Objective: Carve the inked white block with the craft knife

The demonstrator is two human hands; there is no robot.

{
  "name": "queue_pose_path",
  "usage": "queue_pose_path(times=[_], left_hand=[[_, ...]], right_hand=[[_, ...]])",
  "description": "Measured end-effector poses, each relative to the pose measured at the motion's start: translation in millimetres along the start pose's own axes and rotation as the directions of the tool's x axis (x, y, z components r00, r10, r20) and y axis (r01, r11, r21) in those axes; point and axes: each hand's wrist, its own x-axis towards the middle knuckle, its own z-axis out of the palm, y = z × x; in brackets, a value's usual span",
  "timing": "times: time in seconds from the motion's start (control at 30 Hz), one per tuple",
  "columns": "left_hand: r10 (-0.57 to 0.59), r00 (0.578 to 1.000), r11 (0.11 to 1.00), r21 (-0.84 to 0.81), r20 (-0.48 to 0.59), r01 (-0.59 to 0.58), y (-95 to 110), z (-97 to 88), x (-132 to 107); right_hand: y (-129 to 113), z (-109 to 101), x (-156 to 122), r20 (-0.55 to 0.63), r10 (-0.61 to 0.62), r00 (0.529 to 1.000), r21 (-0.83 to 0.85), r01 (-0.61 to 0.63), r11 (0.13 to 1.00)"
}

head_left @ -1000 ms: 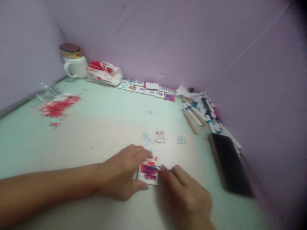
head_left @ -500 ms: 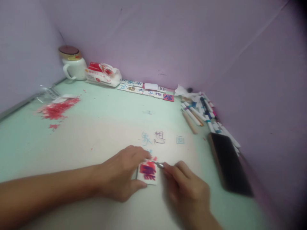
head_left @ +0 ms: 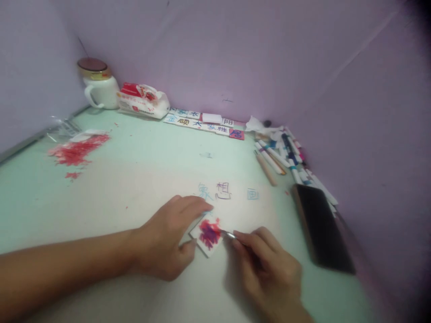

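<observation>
A small white square tile (head_left: pixel 208 249) with a blurred red and purple patch lies on the table, turned so that a corner faces me. My left hand (head_left: pixel 173 237) frames it from the left, thumb at its left corner and index finger along its far side. In my right hand (head_left: pixel 269 264) is a slim metal-tipped tool (head_left: pixel 229 234), pinched between thumb and fingers. Its tip touches or nearly touches the tile's right side; blur hides the exact contact, and the fingers cover its handle.
Coloured characters (head_left: pixel 222 190) mark the tabletop beyond my hands. Red scraps (head_left: pixel 77 150) lie at left. Along the wall stand a lidded white mug (head_left: pixel 104 94), a tissue pack (head_left: pixel 143 103) and lettered tiles (head_left: pixel 202 125). Pens (head_left: pixel 269 159) and a phone (head_left: pixel 321 229) are at right.
The tile has turned from square-on to cornerwise. My left thumb has drawn back from its near edge to the left corner. My right hand has moved slightly right, still gripping the tool.
</observation>
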Motion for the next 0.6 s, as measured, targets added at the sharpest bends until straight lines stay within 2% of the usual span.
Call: queue_pose_path(times=[0.17,0.23,0.4,0.6], left_hand=[[-0.115,0.992,0.978,0.183,0.054,0.103,13,7.2,5],[-0.11,0.992,0.974,0.205,0.069,0.093,15,8.5,7],[-0.06,0.998,0.981,0.183,-0.004,0.06,11,7.0,7],[-0.062,0.998,0.98,0.192,0.026,0.056,9,4.3,7]], right_hand=[[1,2,4,-0.011,0.058,0.998,0.015,-0.058,0.998],[3,2,5,0.003,0.045,0.999,0.021,-0.045,0.999],[6,-1,4,0.032,0.008,0.999,0.015,-0.009,1.0],[5,-2,2,0.047,-0.051,0.998,-0.007,0.052,0.999]])
